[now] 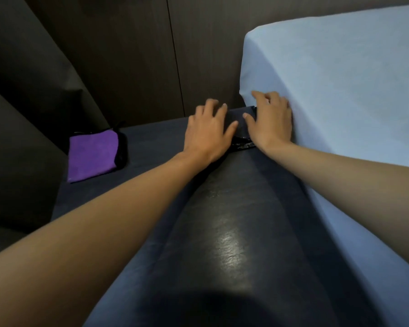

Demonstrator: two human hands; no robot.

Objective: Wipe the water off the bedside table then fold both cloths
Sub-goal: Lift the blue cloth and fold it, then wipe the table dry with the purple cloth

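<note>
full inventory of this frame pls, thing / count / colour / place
purple cloth: 1, purple with dark edge, folded, far left of table top
dark cloth: 1, dark navy/black, under both hands at table's far end
bedside table: 1, dark blue-black glossy top, centre
bed sheet: 1, light blue, right
wall panels: dark brown, behind table
left hand: 1, flat on dark cloth
right hand: 1, flat on dark cloth, against sheet

Bedroom, blue-sheeted bed, bedside table
</note>
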